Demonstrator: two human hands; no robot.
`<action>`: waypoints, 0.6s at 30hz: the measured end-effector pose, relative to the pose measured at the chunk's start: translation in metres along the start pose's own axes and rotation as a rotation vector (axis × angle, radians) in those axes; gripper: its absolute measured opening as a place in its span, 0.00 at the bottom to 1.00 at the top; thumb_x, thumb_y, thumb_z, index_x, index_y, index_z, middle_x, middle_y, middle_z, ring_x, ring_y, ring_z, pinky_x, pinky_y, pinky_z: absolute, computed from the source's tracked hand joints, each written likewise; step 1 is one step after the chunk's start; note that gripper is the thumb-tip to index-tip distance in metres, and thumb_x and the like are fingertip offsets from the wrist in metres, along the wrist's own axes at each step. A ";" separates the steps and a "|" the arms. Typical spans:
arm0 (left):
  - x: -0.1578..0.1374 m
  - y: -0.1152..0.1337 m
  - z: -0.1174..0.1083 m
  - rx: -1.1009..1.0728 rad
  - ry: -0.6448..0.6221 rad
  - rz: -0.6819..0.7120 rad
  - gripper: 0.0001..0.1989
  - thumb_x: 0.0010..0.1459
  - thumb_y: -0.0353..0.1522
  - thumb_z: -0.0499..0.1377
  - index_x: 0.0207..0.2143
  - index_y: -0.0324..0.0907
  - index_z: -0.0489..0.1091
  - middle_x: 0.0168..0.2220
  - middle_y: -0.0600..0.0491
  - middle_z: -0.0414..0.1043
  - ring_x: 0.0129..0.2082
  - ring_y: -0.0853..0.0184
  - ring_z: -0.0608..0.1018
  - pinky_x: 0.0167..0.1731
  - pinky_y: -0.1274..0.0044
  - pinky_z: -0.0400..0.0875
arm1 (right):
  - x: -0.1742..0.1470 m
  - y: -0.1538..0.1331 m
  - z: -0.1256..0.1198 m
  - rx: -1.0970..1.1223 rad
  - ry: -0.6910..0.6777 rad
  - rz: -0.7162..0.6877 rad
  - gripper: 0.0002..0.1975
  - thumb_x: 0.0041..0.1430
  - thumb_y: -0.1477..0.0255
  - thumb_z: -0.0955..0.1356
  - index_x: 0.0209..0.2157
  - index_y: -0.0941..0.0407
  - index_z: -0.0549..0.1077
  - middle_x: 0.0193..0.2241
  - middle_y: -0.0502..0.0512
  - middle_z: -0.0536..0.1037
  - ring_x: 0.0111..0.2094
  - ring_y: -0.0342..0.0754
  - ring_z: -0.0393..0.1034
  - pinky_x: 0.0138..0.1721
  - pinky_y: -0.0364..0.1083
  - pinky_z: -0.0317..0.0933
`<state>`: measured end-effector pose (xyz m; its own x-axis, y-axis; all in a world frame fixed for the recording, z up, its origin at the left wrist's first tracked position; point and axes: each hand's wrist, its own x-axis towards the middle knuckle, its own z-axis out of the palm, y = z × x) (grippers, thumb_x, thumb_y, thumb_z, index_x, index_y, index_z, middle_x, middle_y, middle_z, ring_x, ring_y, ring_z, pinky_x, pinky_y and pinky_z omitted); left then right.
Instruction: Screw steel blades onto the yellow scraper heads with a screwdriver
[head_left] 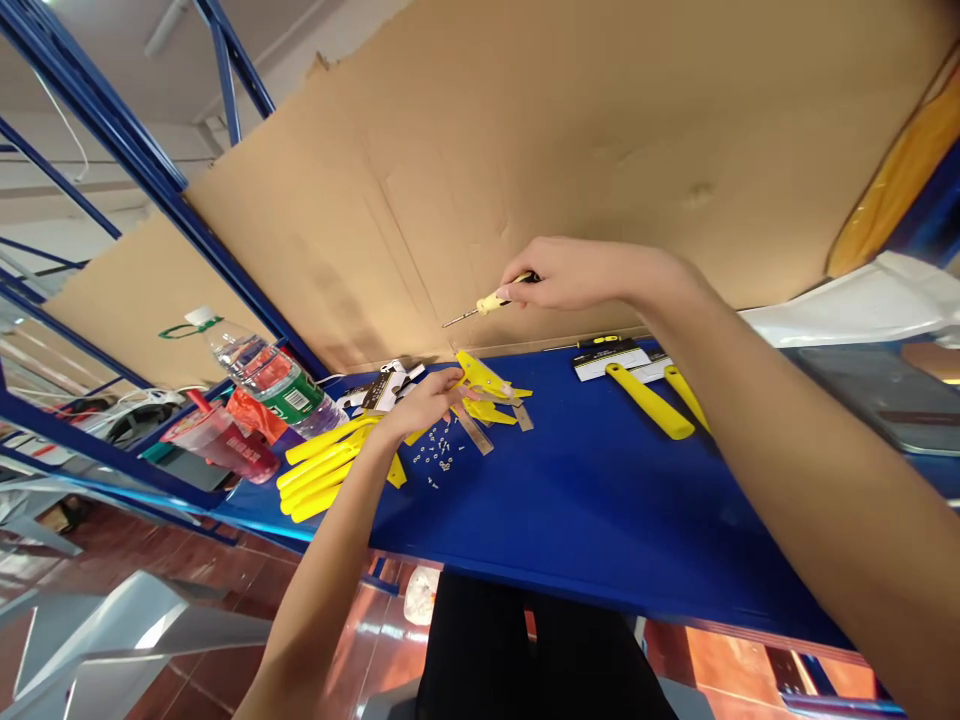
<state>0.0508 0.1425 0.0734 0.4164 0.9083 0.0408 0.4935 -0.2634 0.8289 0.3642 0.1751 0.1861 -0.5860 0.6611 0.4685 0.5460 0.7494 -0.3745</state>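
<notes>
My right hand (559, 272) is closed around the yellow-and-black handle of a screwdriver (489, 302), raised above the table with its thin shaft pointing left and slightly down. Below it, my left hand (426, 402) grips a flat yellow plastic part (484, 374) between thumb and fingers, over a small pile of similar parts. Flat metal blades (474, 432) lie under and beside that pile. Tiny screws and nuts (441, 450) are scattered just in front of my left hand. Long yellow handles (322, 470) are stacked to the left of my wrist.
The blue table (570, 520) backs onto a cardboard sheet (525, 150). A water bottle (277, 375) and a red drink cup (225, 440) stand at the left. Yellow-handled scrapers (651, 402) and a second screwdriver (596, 342) lie on the right. Black-and-white cards (384, 388) sit at the back.
</notes>
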 end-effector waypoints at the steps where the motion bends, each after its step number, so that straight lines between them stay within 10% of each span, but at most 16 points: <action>1: 0.007 0.000 -0.005 0.072 -0.019 0.006 0.21 0.62 0.50 0.70 0.42 0.43 0.75 0.39 0.44 0.82 0.34 0.57 0.83 0.29 0.70 0.75 | 0.001 0.003 0.000 -0.010 -0.037 0.024 0.20 0.67 0.53 0.77 0.29 0.52 0.79 0.23 0.51 0.73 0.28 0.48 0.66 0.33 0.49 0.55; 9: 0.029 -0.018 -0.022 0.401 -0.108 0.025 0.16 0.68 0.47 0.59 0.33 0.46 0.70 0.29 0.51 0.77 0.29 0.61 0.78 0.30 0.71 0.73 | 0.004 0.009 0.010 0.019 -0.120 0.167 0.22 0.71 0.55 0.75 0.26 0.53 0.75 0.22 0.50 0.71 0.25 0.47 0.61 0.33 0.49 0.52; 18: 0.016 -0.028 -0.021 0.679 0.193 0.156 0.15 0.73 0.41 0.56 0.38 0.43 0.77 0.36 0.46 0.82 0.33 0.58 0.77 0.41 0.68 0.69 | 0.006 0.022 0.025 0.218 -0.172 0.232 0.20 0.71 0.61 0.75 0.26 0.54 0.75 0.28 0.54 0.78 0.29 0.48 0.70 0.35 0.48 0.61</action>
<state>0.0274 0.1709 0.0628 0.4097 0.8681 0.2801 0.8308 -0.4820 0.2784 0.3572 0.1965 0.1606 -0.5637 0.7971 0.2164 0.5466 0.5564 -0.6258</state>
